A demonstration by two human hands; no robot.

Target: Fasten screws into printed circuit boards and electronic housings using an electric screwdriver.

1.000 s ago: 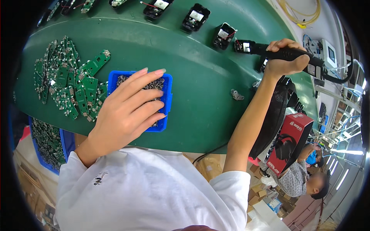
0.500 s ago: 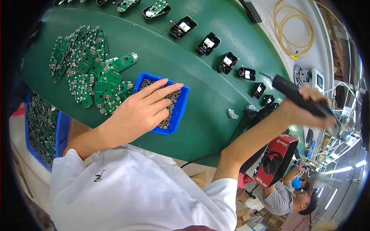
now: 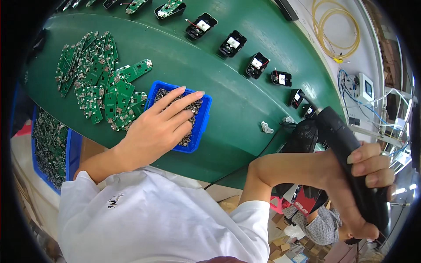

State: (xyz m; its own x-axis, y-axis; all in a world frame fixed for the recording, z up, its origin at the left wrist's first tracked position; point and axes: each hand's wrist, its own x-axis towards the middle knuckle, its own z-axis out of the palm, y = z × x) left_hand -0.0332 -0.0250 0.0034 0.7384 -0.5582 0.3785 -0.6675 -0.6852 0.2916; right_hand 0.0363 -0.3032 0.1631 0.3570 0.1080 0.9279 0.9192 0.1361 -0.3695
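The left hand (image 3: 155, 127) is laid flat over a blue tray (image 3: 202, 125) full of small metal parts (image 3: 193, 109), fingers (image 3: 182, 105) stretched out and slightly spread, resting right on the parts. Whether anything is pinched underneath the palm can't be told from this angle. The tray sits on the green table (image 3: 237, 105), near the front edge, just right of a pile of green boards (image 3: 101, 83) that is spread out in a loose heap.

The right hand (image 3: 366, 179) is held well off to the right, past the table's edge, and is wrapped tight around a black driver (image 3: 346, 149). All fingers are curled round the handle, with the tool's front end pointed up toward the table.

A curved row of black housings (image 3: 256, 65) is laid out along the far side of the table, each with a little board inside. Two small white clips (image 3: 266, 127) are seen near the right edge. A second blue bin (image 3: 72, 151) with more boards is parked at the left, below the table. A yellow cable coil (image 3: 335, 28) and a white box (image 3: 364, 90) are seen on the bench beyond. Another person (image 3: 322, 223) is partly visible lower right.
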